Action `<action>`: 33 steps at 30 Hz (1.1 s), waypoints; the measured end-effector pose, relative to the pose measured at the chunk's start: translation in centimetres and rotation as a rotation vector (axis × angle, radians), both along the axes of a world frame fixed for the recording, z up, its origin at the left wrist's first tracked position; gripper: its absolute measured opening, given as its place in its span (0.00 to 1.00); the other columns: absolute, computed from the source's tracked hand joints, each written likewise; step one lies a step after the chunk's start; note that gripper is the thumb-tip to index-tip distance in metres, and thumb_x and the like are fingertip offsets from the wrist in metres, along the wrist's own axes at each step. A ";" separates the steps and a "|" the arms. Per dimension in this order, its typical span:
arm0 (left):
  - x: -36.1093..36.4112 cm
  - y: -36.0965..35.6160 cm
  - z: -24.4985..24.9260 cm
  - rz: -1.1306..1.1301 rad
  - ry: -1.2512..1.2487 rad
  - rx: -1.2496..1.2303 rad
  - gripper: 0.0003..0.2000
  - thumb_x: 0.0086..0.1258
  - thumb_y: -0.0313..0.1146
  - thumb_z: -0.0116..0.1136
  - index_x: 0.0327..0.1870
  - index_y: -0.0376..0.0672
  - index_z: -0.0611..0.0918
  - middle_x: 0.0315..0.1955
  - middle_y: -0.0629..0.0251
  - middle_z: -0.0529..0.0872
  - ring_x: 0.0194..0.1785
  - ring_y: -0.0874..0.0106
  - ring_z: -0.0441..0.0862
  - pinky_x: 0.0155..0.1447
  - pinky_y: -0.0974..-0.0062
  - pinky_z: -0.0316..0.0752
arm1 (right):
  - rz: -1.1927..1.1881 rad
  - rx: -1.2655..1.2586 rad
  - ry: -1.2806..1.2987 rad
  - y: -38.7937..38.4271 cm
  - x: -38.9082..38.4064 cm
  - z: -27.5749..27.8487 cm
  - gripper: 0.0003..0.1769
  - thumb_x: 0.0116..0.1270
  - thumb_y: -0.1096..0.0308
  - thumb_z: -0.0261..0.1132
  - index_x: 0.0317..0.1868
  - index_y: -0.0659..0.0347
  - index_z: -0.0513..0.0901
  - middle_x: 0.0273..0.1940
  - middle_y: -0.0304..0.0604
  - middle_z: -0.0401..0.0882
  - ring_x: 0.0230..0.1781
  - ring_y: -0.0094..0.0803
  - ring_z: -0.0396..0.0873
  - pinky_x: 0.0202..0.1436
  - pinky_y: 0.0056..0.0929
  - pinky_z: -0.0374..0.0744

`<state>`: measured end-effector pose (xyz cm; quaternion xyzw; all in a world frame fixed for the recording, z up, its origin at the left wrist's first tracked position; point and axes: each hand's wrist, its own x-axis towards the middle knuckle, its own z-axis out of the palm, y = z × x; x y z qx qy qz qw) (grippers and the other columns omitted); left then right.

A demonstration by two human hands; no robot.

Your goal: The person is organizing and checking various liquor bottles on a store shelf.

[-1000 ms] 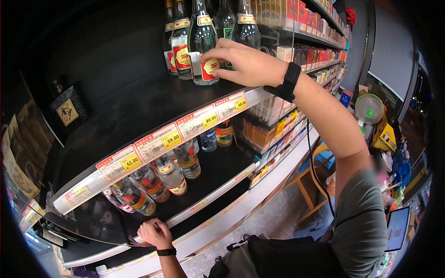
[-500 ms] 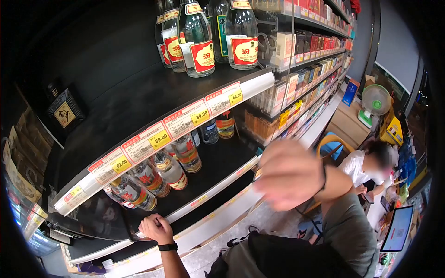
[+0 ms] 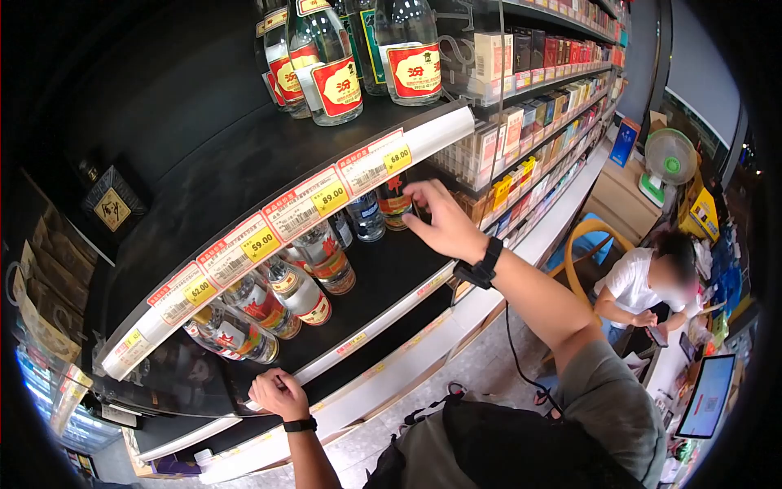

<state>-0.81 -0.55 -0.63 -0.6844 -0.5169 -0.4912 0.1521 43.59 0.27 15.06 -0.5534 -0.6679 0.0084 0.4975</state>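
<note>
My right hand [image 3: 446, 222] reaches in over the lower shelf, thumb and fingers apart, its fingertips right at the side of a glass bottle with a red and yellow label [image 3: 394, 205]. Beside that bottle stands a clear bottle with a blue label [image 3: 366, 217]. My left hand [image 3: 279, 394] is curled over the white front edge of the lower shelf [image 3: 326, 363]. Farther left on this shelf stand several more bottles, among them a clear bottle with a white and red label [image 3: 303, 295]. The price strip [image 3: 273, 232] of the upper shelf covers their tops.
Several clear bottles with red and cream labels [image 3: 336, 88] stand on the upper shelf. A dark square bottle [image 3: 112, 208] is at its left. Shelves of small boxes [image 3: 542, 122] line the right. A person [image 3: 639, 281] sits there near a green fan [image 3: 669, 156] and a screen [image 3: 705, 398].
My right hand has moved left and inward, from in front of the shelf to the bottle at its right end, its fingers now spread. My left hand stays on the shelf edge.
</note>
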 end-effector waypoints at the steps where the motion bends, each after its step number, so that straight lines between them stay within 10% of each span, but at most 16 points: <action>1: 0.0 0.0 0.0 0.004 -0.001 0.010 0.02 0.62 0.26 0.59 0.31 0.46 0.79 0.25 0.65 0.75 0.32 0.59 0.73 0.48 0.60 0.64 | -0.036 0.030 0.007 0.6 0.0 0.5 0.24 0.72 0.68 0.74 0.64 0.62 0.77 0.53 0.46 0.75 0.53 0.35 0.78 0.58 0.34 0.81; 10: 0.1 -0.1 0.2 -0.006 -0.008 0.015 0.02 0.61 0.26 0.59 0.31 0.46 0.79 0.26 0.65 0.77 0.33 0.59 0.75 0.49 0.59 0.65 | -0.048 0.127 0.193 5.1 -0.2 2.0 0.27 0.70 0.70 0.73 0.63 0.68 0.71 0.55 0.57 0.74 0.56 0.49 0.77 0.62 0.42 0.78; 19: 0.0 0.1 -0.1 0.019 0.000 0.040 0.03 0.61 0.26 0.60 0.32 0.47 0.80 0.26 0.65 0.78 0.32 0.59 0.76 0.48 0.60 0.66 | 0.158 0.055 0.276 3.1 -6.9 -0.1 0.29 0.73 0.71 0.73 0.68 0.63 0.69 0.57 0.45 0.72 0.59 0.34 0.75 0.67 0.35 0.76; 26: 0.0 0.1 0.0 0.017 0.007 0.043 0.03 0.61 0.26 0.61 0.33 0.47 0.81 0.26 0.66 0.78 0.33 0.60 0.76 0.48 0.61 0.66 | 0.356 0.018 0.296 0.9 -12.5 0.2 0.31 0.71 0.73 0.73 0.70 0.65 0.70 0.55 0.49 0.72 0.36 0.27 0.76 0.44 0.30 0.81; 33: 0.1 0.1 0.3 0.012 0.003 0.067 0.04 0.60 0.26 0.62 0.32 0.48 0.81 0.26 0.68 0.77 0.32 0.62 0.75 0.48 0.61 0.65 | 0.464 -0.015 0.263 0.4 -16.6 -2.6 0.31 0.74 0.74 0.70 0.72 0.68 0.67 0.59 0.51 0.75 0.35 0.28 0.77 0.43 0.31 0.81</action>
